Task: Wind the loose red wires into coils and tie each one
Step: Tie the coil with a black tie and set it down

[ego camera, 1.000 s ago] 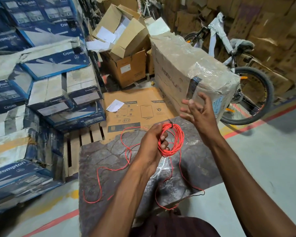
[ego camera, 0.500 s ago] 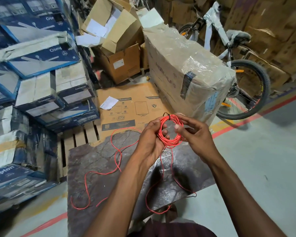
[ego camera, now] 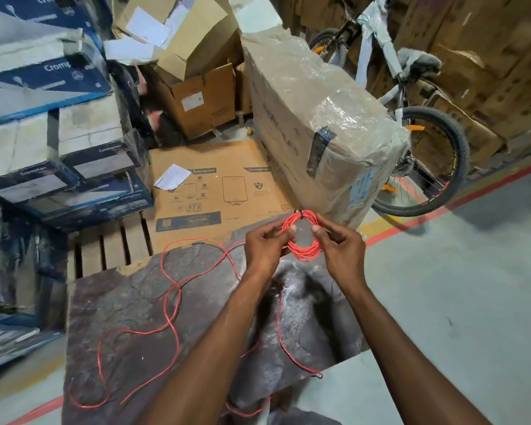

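A small coil of red wire (ego camera: 304, 252) is held up between both hands above the far edge of a dark wrapped surface (ego camera: 129, 305). My left hand (ego camera: 263, 244) pinches the coil's left side. My right hand (ego camera: 341, 247) pinches its right side. A dark tie sits at the coil's top. Loose red wire (ego camera: 170, 302) trails from the coil in loops across the dark surface to the left and down, and one strand hangs between my forearms to the surface's near right edge.
A flat brown carton (ego camera: 215, 191) lies beyond the surface on a wooden pallet (ego camera: 111, 243). A large film-wrapped box (ego camera: 325, 118) stands to the right, with a bicycle (ego camera: 423, 154) behind it. Stacked blue boxes (ego camera: 43, 133) fill the left. Grey floor (ego camera: 460, 286) lies to the right.
My right hand came down from open in the air and took hold of the coil's right side. The coil now sits between both hands, held higher and further away.
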